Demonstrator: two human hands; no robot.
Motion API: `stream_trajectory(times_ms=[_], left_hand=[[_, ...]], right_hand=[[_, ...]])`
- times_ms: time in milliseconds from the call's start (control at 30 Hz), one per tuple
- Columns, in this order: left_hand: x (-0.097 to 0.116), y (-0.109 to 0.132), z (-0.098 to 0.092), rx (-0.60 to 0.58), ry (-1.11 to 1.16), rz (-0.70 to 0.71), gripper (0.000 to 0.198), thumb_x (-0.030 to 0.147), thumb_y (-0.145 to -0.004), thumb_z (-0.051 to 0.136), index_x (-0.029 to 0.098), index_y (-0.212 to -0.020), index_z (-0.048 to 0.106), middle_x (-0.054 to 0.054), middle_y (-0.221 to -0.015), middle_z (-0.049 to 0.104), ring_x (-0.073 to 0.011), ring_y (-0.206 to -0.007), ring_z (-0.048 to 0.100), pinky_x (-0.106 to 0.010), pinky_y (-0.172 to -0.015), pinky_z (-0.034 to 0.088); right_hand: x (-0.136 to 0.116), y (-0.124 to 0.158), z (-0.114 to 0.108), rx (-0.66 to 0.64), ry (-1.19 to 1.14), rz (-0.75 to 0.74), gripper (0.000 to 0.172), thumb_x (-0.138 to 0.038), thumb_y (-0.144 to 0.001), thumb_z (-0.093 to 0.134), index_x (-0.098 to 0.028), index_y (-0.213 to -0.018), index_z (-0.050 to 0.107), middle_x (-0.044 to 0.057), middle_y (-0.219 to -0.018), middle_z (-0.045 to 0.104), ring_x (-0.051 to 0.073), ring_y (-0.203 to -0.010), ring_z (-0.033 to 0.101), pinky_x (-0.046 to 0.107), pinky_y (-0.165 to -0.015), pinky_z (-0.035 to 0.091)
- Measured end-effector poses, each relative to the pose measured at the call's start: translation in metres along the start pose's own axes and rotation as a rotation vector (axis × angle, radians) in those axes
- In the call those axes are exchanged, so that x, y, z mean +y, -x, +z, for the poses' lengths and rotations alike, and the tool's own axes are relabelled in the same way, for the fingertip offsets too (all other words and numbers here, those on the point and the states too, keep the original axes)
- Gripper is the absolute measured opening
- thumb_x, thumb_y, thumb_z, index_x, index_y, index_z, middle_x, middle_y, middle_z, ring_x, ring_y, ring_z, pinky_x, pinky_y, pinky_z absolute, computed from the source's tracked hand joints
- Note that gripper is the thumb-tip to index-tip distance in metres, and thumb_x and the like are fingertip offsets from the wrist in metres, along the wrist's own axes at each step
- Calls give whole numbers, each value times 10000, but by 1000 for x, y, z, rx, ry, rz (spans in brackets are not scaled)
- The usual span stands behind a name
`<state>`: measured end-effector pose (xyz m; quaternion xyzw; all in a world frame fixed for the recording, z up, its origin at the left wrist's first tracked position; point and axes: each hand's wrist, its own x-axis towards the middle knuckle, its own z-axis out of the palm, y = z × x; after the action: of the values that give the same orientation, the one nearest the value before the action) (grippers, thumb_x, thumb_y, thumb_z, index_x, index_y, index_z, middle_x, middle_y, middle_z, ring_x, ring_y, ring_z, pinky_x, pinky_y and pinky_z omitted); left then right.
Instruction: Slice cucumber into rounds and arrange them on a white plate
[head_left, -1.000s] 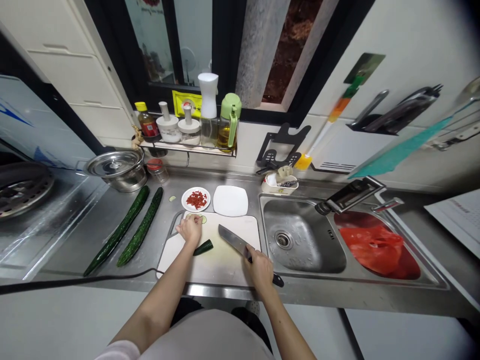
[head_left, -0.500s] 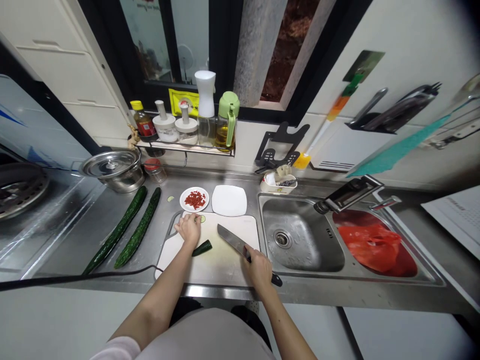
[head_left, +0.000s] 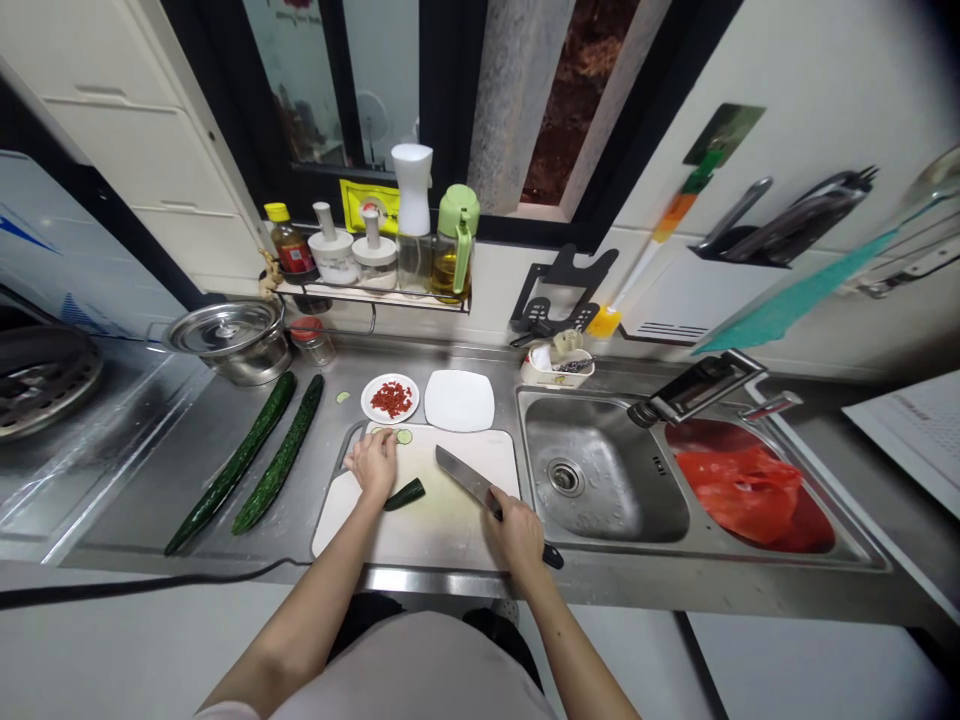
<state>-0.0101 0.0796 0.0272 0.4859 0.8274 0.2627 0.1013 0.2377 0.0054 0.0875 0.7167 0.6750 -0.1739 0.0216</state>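
Observation:
My right hand (head_left: pixel 517 530) is wrapped round the black handle of a kitchen knife (head_left: pixel 466 478), whose broad blade points up and left over the white cutting board (head_left: pixel 450 530). At the board's upper left, my left hand (head_left: pixel 373 462) has its fingers bent together at a thin cucumber slice, partly hidden by the fingertips. Another cucumber slice (head_left: pixel 405 437) lies just to the right of them. A short dark green cucumber piece (head_left: pixel 405 494) rests on the board between my hands, its left end close to my left wrist.
Two whole cucumbers (head_left: pixel 277 455) lie left of the board. Behind it stand a plate of red bits (head_left: pixel 391 399) and a white square plate (head_left: pixel 459 400). The sink (head_left: pixel 607 480) is to the right, a lidded pot (head_left: pixel 229 340) at the back left. A condiment shelf (head_left: pixel 375 294) hangs above.
My left hand has shifted slightly left along the board's top edge, uncovering more of the slices there. My right hand and the knife have hardly moved.

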Motion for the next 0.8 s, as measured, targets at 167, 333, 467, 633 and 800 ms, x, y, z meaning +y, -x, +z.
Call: stream_trajectory(times_ms=[167, 333, 467, 633, 800], left_hand=[[-10, 21, -14, -57, 48, 57, 274, 370, -890, 466, 269, -1018, 687, -81, -1073, 674, -263, -1000, 552, -428, -922, 314], [-20, 43, -24, -127, 90, 162, 272, 353, -897, 452, 249, -999, 681, -72, -1052, 680, -236, -998, 575, -398, -927, 333], [-26, 58, -28, -184, 135, 269, 276, 360, -912, 433, 250, -990, 674, -58, -1031, 682, -218, -988, 591, -385, -922, 362], [-37, 69, -23, -246, 211, 442, 286, 367, -916, 430, 243, -1005, 672, -65, -1038, 680, -205, -1001, 602, -367, -923, 407], [-46, 73, -17, -239, 231, 505, 274, 367, -905, 465, 239, -1033, 670, -71, -1041, 682, -205, -1005, 610, -373, -924, 430]], right_hand=[[-2, 0, 1, 10, -8, -18, 388, -282, -863, 502, -261, -1241, 585, 45, -1064, 694, 180, -957, 626, 250, -801, 396], [-8, 2, 1, 10, -6, -35, 380, -281, -861, 507, -258, -1230, 594, 42, -1031, 701, 184, -955, 627, 251, -805, 394], [-12, 4, 4, 0, -6, -47, 383, -285, -860, 507, -266, -1235, 586, 42, -1041, 700, 184, -964, 626, 246, -789, 394], [-15, 5, 10, -22, -61, -22, 382, -380, -919, 413, -291, -1255, 570, 47, -1028, 708, 187, -932, 643, 250, -742, 398], [-17, 6, 12, -71, -87, -24, 381, -351, -918, 402, -282, -1249, 578, 48, -1027, 708, 183, -949, 639, 247, -745, 393]])
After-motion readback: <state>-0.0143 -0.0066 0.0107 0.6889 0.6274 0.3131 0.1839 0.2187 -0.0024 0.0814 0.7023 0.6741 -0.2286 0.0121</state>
